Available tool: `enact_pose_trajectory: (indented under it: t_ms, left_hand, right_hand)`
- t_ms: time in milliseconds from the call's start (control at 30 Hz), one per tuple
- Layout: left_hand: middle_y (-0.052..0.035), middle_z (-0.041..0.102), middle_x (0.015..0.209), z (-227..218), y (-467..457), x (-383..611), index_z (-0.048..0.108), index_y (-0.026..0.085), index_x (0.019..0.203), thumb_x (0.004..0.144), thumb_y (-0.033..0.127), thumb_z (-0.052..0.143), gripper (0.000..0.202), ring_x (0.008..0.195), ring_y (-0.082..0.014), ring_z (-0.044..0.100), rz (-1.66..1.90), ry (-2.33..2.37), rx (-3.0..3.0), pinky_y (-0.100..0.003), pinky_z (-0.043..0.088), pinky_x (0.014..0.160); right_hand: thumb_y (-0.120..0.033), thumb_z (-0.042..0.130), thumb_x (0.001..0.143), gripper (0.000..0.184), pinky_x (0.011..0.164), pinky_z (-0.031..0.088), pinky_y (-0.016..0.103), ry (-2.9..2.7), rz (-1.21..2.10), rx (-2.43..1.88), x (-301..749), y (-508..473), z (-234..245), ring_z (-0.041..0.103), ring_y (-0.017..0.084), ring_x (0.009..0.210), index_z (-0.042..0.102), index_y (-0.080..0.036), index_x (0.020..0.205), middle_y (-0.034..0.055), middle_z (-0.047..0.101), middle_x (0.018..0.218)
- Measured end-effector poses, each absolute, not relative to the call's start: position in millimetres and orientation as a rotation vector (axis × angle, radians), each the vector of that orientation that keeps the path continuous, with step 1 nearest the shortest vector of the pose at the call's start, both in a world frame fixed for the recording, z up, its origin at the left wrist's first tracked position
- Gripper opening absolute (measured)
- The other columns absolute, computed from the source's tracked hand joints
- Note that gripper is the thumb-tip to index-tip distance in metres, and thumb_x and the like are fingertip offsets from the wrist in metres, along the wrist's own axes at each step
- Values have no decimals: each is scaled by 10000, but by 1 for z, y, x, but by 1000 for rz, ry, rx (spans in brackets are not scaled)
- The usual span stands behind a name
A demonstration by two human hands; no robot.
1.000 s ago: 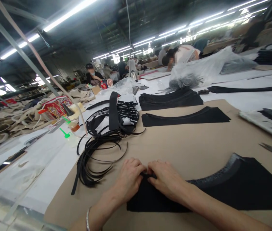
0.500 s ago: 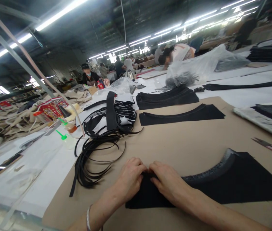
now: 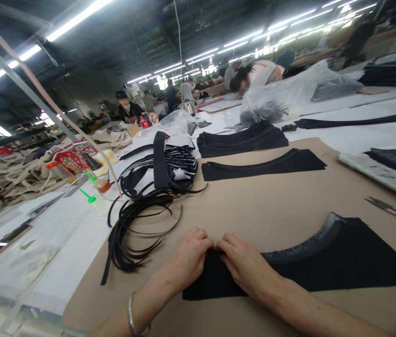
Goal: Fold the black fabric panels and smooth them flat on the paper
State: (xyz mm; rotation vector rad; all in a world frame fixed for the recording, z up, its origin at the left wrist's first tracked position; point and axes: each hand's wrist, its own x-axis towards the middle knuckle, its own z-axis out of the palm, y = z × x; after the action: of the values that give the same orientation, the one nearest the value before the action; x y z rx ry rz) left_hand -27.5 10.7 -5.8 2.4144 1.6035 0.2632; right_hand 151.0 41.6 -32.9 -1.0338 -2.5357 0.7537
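A curved black fabric piece (image 3: 341, 267) lies on the brown cardboard sheet (image 3: 271, 206) in front of me. Both hands meet at its left tip. My left hand (image 3: 187, 262) has its fingers curled and pinches the tip's edge. My right hand (image 3: 245, 267) presses down on the same tip, fingers bent and closed on the cloth. A grey ribbed band runs along the piece's upper curved edge. A silver bracelet sits on my left wrist.
A tangle of black strips (image 3: 138, 220) lies left of my hands. Further back are cut black pieces (image 3: 264, 164), a stack of them (image 3: 241, 140) and striped fabric (image 3: 180, 161). Scissors (image 3: 394, 210) lie at right. Glue bottles (image 3: 94, 196) stand at left. Other people work at the far tables.
Both hands stay pinched on the left tip of the black piece. The view has shifted slightly; the piece sits a little flatter.
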Motion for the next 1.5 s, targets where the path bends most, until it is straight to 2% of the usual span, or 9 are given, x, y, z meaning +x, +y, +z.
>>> enact_pose_trajectory:
  t_ms: [133, 267, 433, 633, 800, 1000, 1200, 1367, 1500]
  left_hand:
    - [-17, 613, 903, -12, 4, -30, 644, 205, 927, 903, 67, 442, 245, 896, -169, 553, 241, 1574, 2508, -279, 469, 803]
    - [-40, 637, 977, -25, -7, -32, 620, 178, 1049, 929, 96, 431, 239, 903, -183, 573, 252, 1586, 2579, -318, 502, 833]
    - [-118, 592, 1258, -43, -25, -35, 501, 105, 1301, 897, 45, 398, 421, 1149, -231, 550, 321, 1600, 2711, -378, 475, 1000]
    - [-89, 537, 1368, -46, -38, -36, 449, 145, 1373, 826, -9, 338, 579, 1256, -210, 504, 352, 1688, 2790, -390, 457, 1052]
    - [-72, 585, 1315, -45, -39, -34, 508, 181, 1319, 868, 20, 342, 507, 1252, -214, 505, 494, 1694, 2680, -450, 447, 1056]
    - [-65, 653, 1148, -36, -31, -39, 586, 198, 1173, 926, 86, 401, 329, 1117, -173, 572, 828, 1866, 2305, -369, 485, 994]
    - [-65, 660, 1030, -37, -24, -48, 625, 204, 1135, 924, 85, 377, 347, 973, -191, 596, 663, 1845, 2368, -374, 503, 901]
    - [-101, 622, 1191, -41, -30, -46, 551, 170, 1273, 896, 53, 349, 443, 1139, -244, 522, 520, 1801, 2468, -462, 418, 1006]
    - [-72, 641, 1090, -33, -29, -43, 621, 208, 1153, 887, 50, 365, 401, 1114, -253, 499, 499, 1928, 2438, -463, 410, 957]
  right_hand:
    - [18, 435, 855, 267, 838, 460, 375, -2611, 548, -940, 154, 38, -42, 512, 219, 888, 630, -129, 964, 89, 569, 943]
    - [34, 500, 810, 299, 802, 468, 372, -2642, 332, -814, 155, 37, -55, 491, 219, 845, 626, -131, 1024, 76, 571, 927]
    - [15, 557, 796, 314, 832, 445, 383, -2610, 118, -734, 156, 36, -66, 481, 219, 851, 598, -135, 1069, 50, 561, 916]
    - [12, 568, 777, 291, 801, 417, 379, -2647, -21, -670, 158, 36, -64, 477, 213, 820, 585, -134, 1029, 38, 551, 901]
    - [20, 546, 788, 315, 790, 407, 361, -2679, 34, -665, 158, 39, -58, 483, 210, 817, 576, -141, 1056, 41, 560, 910]
    - [43, 480, 802, 364, 803, 407, 365, -2749, 91, -658, 159, 39, -46, 497, 212, 833, 572, -140, 1103, 54, 562, 932]
    - [9, 497, 820, 327, 798, 412, 373, -2799, 90, -666, 159, 39, -42, 501, 226, 844, 588, -131, 1100, 62, 565, 939]
    - [17, 476, 825, 308, 795, 404, 370, -2826, 136, -679, 157, 40, -39, 511, 224, 854, 598, -138, 1061, 69, 572, 935]
    - [-58, 504, 857, 251, 812, 403, 352, -2757, 366, -830, 165, 48, -27, 519, 216, 908, 571, -190, 1060, 61, 564, 984]
